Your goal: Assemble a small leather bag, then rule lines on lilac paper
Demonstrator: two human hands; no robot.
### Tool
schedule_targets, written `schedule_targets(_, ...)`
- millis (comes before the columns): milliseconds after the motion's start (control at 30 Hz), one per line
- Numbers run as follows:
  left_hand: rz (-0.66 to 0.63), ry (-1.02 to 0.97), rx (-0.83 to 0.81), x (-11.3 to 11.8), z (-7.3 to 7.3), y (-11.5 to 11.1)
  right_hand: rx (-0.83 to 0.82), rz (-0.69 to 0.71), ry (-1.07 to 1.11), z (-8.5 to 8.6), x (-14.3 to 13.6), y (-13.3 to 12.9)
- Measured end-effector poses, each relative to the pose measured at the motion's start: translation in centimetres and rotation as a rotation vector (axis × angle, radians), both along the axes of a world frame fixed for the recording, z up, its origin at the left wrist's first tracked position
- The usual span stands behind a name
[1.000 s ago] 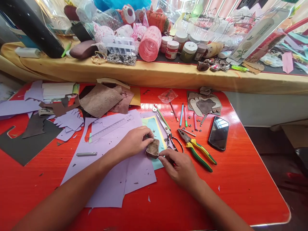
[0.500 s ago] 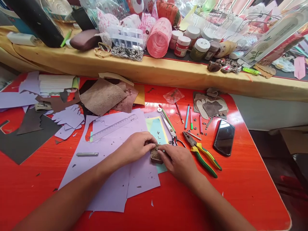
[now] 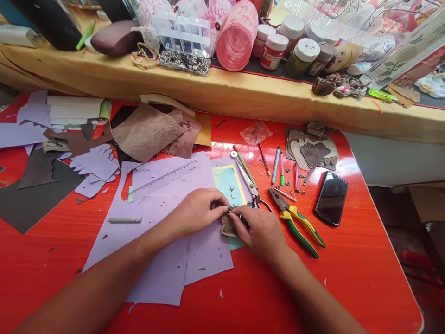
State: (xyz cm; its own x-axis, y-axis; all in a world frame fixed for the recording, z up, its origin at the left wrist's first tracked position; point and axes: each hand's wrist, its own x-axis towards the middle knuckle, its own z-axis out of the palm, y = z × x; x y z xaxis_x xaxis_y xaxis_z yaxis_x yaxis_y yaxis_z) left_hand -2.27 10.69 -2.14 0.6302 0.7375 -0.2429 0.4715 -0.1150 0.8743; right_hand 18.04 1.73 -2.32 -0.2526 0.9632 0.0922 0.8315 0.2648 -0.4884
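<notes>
One left hand (image 3: 200, 211) and one right hand (image 3: 262, 228), each grip pinching a small brown piece (image 3: 228, 227) above teal paper (image 3: 238, 243), apparently worked its upper edge, and the next move likely called for steadiness.

A leather piece (image 3: 228, 227) sits between the 2 hands, left hand (image 3: 199, 211) and right hand (image 3: 262, 228), over the paper sheets (image 3: 156, 264), where a ruler (image 3: 163, 181) lies farther back to the left. Scissors (image 3: 248, 181) lie just behind the right hand, with pliers (image 3: 285, 215) to its right and a phone (image 3: 331, 198) beyond them. Leather scraps (image 3: 148, 132) lie behind the sheets, before a shelf (image 3: 243, 90) bearing jars (image 3: 273, 52).
</notes>
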Motion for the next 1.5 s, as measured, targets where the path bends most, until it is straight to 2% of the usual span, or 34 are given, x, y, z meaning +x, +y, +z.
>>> schedule_targets(300,-0.033,0.021,0.01,-0.17,0.7,-0.17,-0.017,-0.045,-0.006,-0.34,0.09,-0.21)
schedule_targets(767,-0.024,0.013,-0.006,-0.3,0.58,-0.51,-0.008,-0.076,0.033,-0.29,-0.09,-0.35)
schedule_targets(967,-0.044,0.007,0.024,-0.26,0.51,-0.51,-0.032,-0.132,0.076,-0.13,-0.15,-0.34)
schedule_targets(1133,-0.05,-0.003,0.01,-0.32,0.52,-0.51,0.037,-0.108,0.024,-0.27,-0.12,-0.42)
schedule_targets(1267,-0.082,0.019,0.027,-0.41,0.52,-0.53,0.015,-0.082,0.005,-0.34,-0.12,-0.49)
schedule_targets(1500,-0.117,0.051,0.146,-0.27,-0.22,-0.72,-0.01,-0.068,-0.005,-0.45,-0.1,-0.55)
